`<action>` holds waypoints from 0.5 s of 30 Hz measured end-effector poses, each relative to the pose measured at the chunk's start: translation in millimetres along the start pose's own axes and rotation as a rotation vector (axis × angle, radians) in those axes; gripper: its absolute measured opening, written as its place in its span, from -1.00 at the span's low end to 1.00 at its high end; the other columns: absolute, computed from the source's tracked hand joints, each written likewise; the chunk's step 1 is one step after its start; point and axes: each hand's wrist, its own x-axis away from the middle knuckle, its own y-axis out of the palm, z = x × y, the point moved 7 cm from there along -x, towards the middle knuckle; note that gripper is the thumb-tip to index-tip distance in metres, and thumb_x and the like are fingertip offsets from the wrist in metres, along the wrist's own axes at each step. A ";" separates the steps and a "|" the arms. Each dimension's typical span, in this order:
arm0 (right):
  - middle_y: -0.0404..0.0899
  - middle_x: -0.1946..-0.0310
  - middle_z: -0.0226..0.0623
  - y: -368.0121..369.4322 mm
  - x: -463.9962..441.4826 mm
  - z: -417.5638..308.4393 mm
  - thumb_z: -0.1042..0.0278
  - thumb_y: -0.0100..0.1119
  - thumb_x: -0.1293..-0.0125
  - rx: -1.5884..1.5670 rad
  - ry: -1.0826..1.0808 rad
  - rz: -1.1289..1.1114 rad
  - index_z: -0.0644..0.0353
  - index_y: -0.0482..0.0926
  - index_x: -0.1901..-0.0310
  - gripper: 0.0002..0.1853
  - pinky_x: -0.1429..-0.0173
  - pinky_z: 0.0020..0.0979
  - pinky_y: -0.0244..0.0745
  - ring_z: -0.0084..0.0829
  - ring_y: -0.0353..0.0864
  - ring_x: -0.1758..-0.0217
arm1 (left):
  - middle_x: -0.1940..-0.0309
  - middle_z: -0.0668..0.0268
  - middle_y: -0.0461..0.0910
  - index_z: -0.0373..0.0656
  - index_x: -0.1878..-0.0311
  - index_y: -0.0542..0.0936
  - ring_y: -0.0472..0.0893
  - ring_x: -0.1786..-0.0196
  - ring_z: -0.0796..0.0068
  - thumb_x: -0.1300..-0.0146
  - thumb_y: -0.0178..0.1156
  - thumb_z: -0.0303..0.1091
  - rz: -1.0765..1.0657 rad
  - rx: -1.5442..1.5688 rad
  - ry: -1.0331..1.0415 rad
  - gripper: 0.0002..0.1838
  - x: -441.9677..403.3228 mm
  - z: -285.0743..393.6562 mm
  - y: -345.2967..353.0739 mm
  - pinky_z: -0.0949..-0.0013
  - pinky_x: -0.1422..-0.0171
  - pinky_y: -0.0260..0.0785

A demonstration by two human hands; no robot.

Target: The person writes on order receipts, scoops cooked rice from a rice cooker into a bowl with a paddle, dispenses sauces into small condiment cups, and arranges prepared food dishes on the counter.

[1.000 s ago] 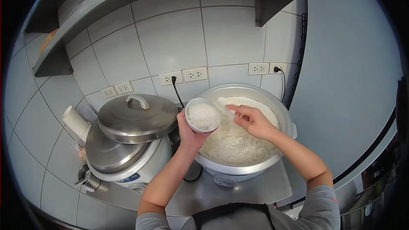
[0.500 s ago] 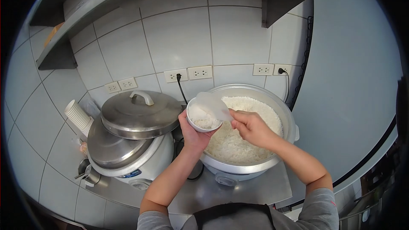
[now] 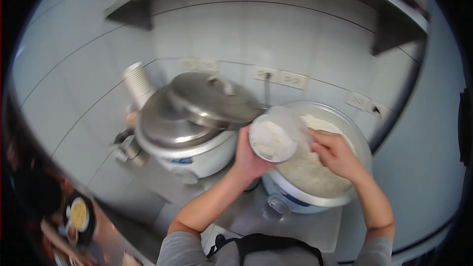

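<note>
A white bowl point(image 3: 252, 144) holding white rice point(image 3: 271, 140) is gripped from below and the side by my left hand point(image 3: 250, 159). My right hand point(image 3: 336, 153) is closed around the handle end of a translucent rice paddle point(image 3: 287, 122). The paddle's flat blade lies over the bowl's upper right edge; whether it touches the rice is unclear. Both hands are above the open rice cooker point(image 3: 363, 165), which contains a large mass of cooked rice point(image 3: 315, 173). Motion blur softens the view.
At left stands a second rice cooker point(image 3: 209, 162), with a loose metal lid point(image 3: 221, 101) on top. Stacked cups point(image 3: 139, 83) and a metal container point(image 3: 132, 149) are beside it. Another person's arm point(image 3: 56, 239) and a plate of yellow food point(image 3: 79, 215) appear lower left.
My view has turned left and tilted, so the cookers sit farther right, and another person appears lower left. Both hands keep their hold, with the paddle still at the bowl's edge.
</note>
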 end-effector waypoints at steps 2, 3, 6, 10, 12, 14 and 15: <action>0.42 0.50 -0.36 -5.2 -6.8 -11.3 0.52 0.01 -0.29 -0.121 0.064 -0.041 0.23 0.46 -0.16 -0.62 0.56 -0.59 0.24 -0.67 0.35 0.63 | -0.26 0.30 0.36 0.11 -0.30 0.33 0.38 -0.26 0.17 -0.21 -0.26 0.29 -0.010 0.018 0.089 -0.31 19.5 2.9 -5.3 -0.12 -0.28 0.20; 0.42 0.50 -0.36 -3.2 -9.7 -16.6 0.51 0.01 -0.29 -0.189 0.107 -0.054 0.26 0.47 -0.14 -0.63 0.61 -0.60 0.20 -0.69 0.31 0.68 | -0.27 0.31 0.35 0.12 -0.30 0.33 0.38 -0.27 0.18 -0.22 -0.25 0.29 -0.018 0.024 0.145 -0.31 29.8 4.2 -10.0 -0.13 -0.30 0.17; 0.41 0.49 -0.34 42.4 -11.8 -52.4 0.55 -0.01 -0.26 -0.124 -0.105 -0.275 0.34 0.48 -0.10 -0.65 0.62 -0.59 0.18 -0.66 0.27 0.70 | -0.25 0.32 0.37 0.13 -0.28 0.35 0.40 -0.24 0.20 -0.21 -0.22 0.32 0.096 0.119 0.216 -0.31 78.4 6.7 -12.5 -0.11 -0.28 0.20; 0.39 0.46 -0.36 113.7 -2.2 -98.4 0.58 -0.07 -0.27 -0.089 -0.444 -0.425 0.40 0.49 -0.02 -0.70 0.66 -0.63 0.14 -0.70 0.25 0.71 | -0.23 0.30 0.38 0.14 -0.26 0.37 0.40 -0.22 0.17 -0.16 -0.16 0.38 0.173 0.127 0.365 -0.28 163.9 11.2 -31.5 -0.14 -0.24 0.22; 0.38 0.46 -0.37 137.5 -7.5 -121.7 0.61 -0.07 -0.26 -0.143 -0.460 -0.522 0.43 0.50 0.02 -0.72 0.65 -0.64 0.13 -0.71 0.24 0.69 | -0.23 0.29 0.38 0.13 -0.25 0.38 0.39 -0.23 0.14 -0.14 -0.13 0.40 0.227 0.174 0.471 -0.27 208.6 20.2 -35.3 -0.17 -0.21 0.23; 0.38 0.46 -0.39 149.7 -10.6 -146.9 0.55 -0.06 -0.30 -0.220 -0.436 -0.578 0.40 0.48 -0.05 -0.70 0.66 -0.66 0.12 -0.73 0.23 0.70 | -0.23 0.26 0.37 0.14 -0.25 0.38 0.37 -0.23 0.10 -0.10 -0.07 0.44 0.336 0.173 0.582 -0.23 266.4 29.9 -38.5 -0.21 -0.20 0.20; 0.39 0.45 -0.38 148.0 -16.3 -151.5 0.53 -0.07 -0.31 -0.302 -0.381 -0.540 0.40 0.46 -0.07 -0.68 0.65 -0.66 0.12 -0.72 0.24 0.70 | -0.25 0.26 0.36 0.15 -0.26 0.37 0.37 -0.25 0.09 -0.07 -0.05 0.47 0.390 0.165 0.633 -0.21 295.2 32.4 -56.7 -0.22 -0.22 0.18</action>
